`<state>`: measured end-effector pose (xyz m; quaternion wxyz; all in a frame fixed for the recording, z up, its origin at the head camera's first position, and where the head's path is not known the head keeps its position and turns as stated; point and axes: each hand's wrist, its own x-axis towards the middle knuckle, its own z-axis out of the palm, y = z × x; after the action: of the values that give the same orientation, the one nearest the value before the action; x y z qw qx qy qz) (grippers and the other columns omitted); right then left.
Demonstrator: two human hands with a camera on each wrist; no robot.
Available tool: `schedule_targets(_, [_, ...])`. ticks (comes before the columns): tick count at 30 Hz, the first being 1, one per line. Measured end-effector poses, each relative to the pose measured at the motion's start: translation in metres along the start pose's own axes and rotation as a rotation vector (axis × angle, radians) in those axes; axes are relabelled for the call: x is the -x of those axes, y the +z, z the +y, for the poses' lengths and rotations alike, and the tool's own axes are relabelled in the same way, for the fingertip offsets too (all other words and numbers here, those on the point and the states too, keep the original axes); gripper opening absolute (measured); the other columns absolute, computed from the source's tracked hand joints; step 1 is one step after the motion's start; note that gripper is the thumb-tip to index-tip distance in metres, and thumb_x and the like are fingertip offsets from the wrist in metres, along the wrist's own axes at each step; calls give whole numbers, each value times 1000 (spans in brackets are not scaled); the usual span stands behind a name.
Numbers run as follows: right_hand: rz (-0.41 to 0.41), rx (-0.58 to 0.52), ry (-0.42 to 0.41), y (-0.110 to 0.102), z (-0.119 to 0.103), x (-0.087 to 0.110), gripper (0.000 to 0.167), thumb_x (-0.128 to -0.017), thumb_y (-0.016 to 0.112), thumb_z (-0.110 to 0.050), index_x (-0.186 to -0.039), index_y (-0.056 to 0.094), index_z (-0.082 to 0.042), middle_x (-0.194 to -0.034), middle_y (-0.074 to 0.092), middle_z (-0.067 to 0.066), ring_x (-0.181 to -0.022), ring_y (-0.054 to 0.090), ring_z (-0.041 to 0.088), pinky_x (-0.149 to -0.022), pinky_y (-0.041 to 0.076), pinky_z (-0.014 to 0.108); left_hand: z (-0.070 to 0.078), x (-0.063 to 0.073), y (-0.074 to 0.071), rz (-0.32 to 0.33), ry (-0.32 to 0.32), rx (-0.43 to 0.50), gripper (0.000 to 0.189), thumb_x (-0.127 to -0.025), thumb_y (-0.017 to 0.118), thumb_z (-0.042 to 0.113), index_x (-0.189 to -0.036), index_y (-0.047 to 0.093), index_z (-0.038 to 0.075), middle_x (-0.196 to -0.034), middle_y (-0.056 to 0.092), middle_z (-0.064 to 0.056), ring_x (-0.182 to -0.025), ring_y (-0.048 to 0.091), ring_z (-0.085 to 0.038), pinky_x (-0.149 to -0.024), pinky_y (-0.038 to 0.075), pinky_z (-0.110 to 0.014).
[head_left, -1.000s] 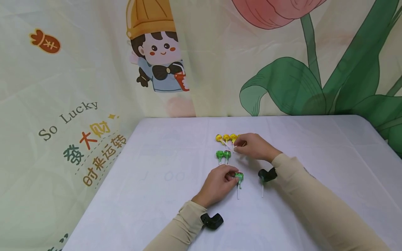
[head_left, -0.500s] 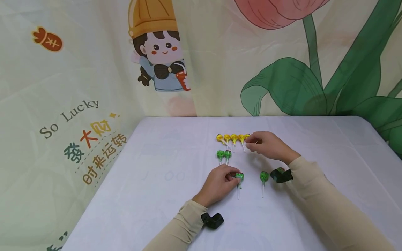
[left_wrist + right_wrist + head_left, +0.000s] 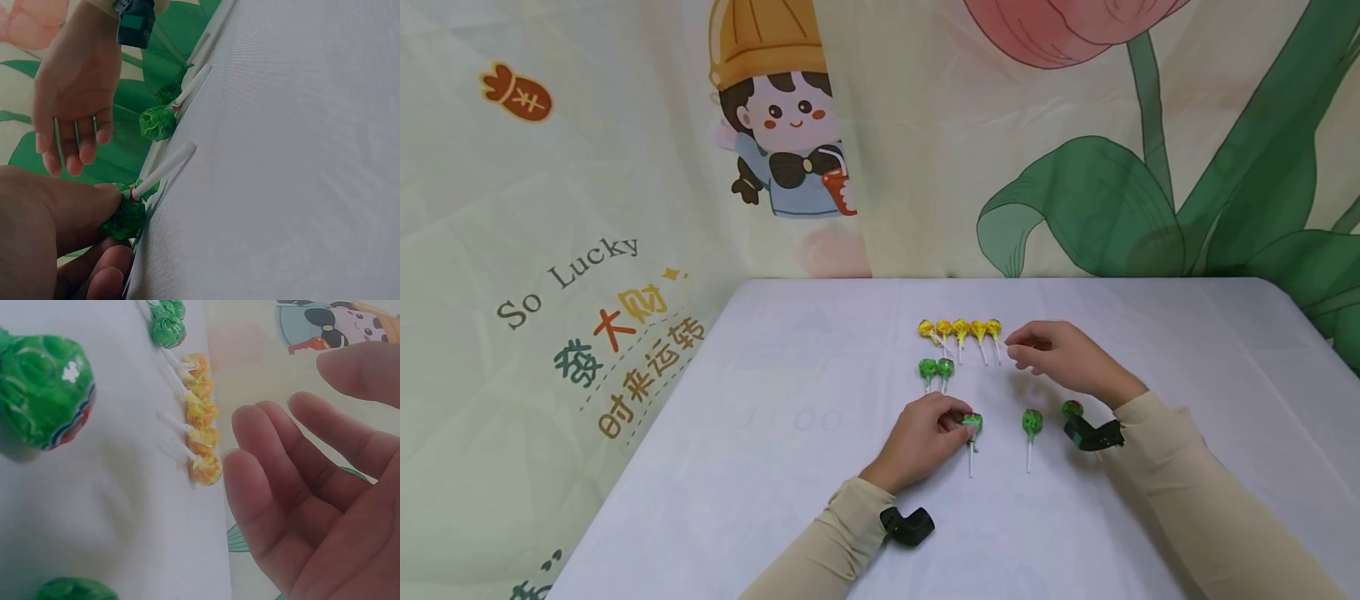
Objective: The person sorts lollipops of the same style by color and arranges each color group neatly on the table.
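In the head view my left hand (image 3: 921, 442) pinches the head of a green lollipop (image 3: 973, 422) between thumb and fingers; its white stick points toward me. The left wrist view shows the same green lollipop (image 3: 127, 219) at the thumb tip. My right hand (image 3: 1063, 354) hovers just right of the row of yellow lollipops (image 3: 977, 330), its relaxed fingers holding nothing. Seen from the right wrist, that right hand (image 3: 312, 481) is spread beside the yellow lollipops (image 3: 203, 440). Two green lollipops (image 3: 936, 369) lie side by side in front of the yellow row.
Another green lollipop (image 3: 1032, 422) lies right of the pinched one. A further green lollipop (image 3: 1072, 409) is partly hidden by the black wrist camera (image 3: 1093, 434). The white tabletop (image 3: 775, 367) ends at a printed curtain (image 3: 917, 167) behind.
My right hand has moved rightward along the yellow row and off its right end, uncovering the last yellow lollipops. The left hand keeps its pinch and has barely moved.
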<state>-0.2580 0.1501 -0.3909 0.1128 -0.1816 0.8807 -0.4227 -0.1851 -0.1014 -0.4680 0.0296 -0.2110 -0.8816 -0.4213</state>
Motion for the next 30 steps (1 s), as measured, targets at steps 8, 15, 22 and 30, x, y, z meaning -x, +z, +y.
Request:
schedule_targets(8, [19, -67, -4, -1, 15, 10, 51, -99, 61, -46, -128, 63, -4, -114, 69, 14, -101, 66, 30, -87, 55, 45, 2, 0, 0, 3, -20, 48, 18, -92, 74, 21, -109, 73, 16, -96, 66, 9, -80, 61, -4, -72, 52, -23])
schedule_targets(15, [16, -109, 46, -1, 25, 17, 56, -98, 61, -49, -132, 59, -4, -115, 68, 14, -101, 65, 30, -87, 56, 43, 1, 0, 0, -6, -52, 89, 18, -92, 74, 25, -109, 72, 17, -93, 65, 11, -80, 61, -4, -72, 52, -24])
schedule_targets(22, [43, -113, 83, -1, 30, 27, 55, -98, 61, -49, -132, 60, -6, -113, 68, 13, -97, 65, 29, -83, 56, 41, 0, 2, -2, 1, -65, 119, 19, -92, 73, 27, -110, 72, 19, -95, 67, 11, -82, 62, -4, -74, 52, -26])
schedule_targets(30, [64, -114, 78, -2, 41, 34, 54, -98, 61, -48, -130, 60, -4, -116, 67, 13, -97, 66, 27, -83, 56, 38, -1, 1, 0, -11, -72, 147, 18, -92, 73, 30, -109, 72, 22, -94, 67, 11, -82, 63, -6, -73, 52, -27])
